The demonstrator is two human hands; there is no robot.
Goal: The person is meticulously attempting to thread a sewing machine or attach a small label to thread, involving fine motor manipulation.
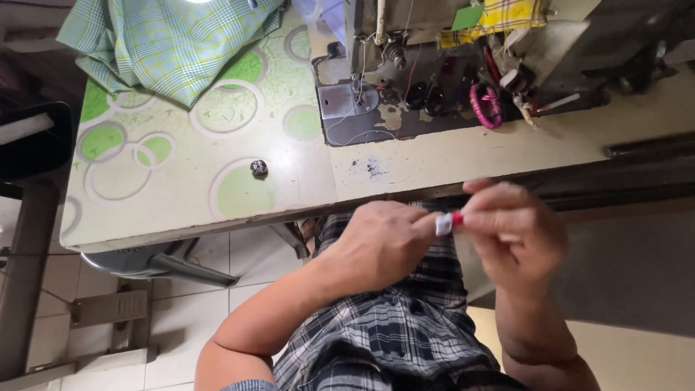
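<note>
My left hand (380, 242) and my right hand (514, 228) meet in front of my lap, below the table's front edge. Between their fingertips they pinch a small red and white object (449, 221), too blurred to name. Both hands have their fingers curled around it. Under the hands lies the dark plaid cloth (394, 326) of my clothing.
A sewing machine (434, 65) stands on the table (181, 181), which has a green circle-patterned cover. Green checked fabric (170, 40) lies at the back left, a small metal bobbin (258, 168) near the front, a pink thread spool (486, 106) by the machine. Tiled floor and a pedal frame (108, 311) lie below.
</note>
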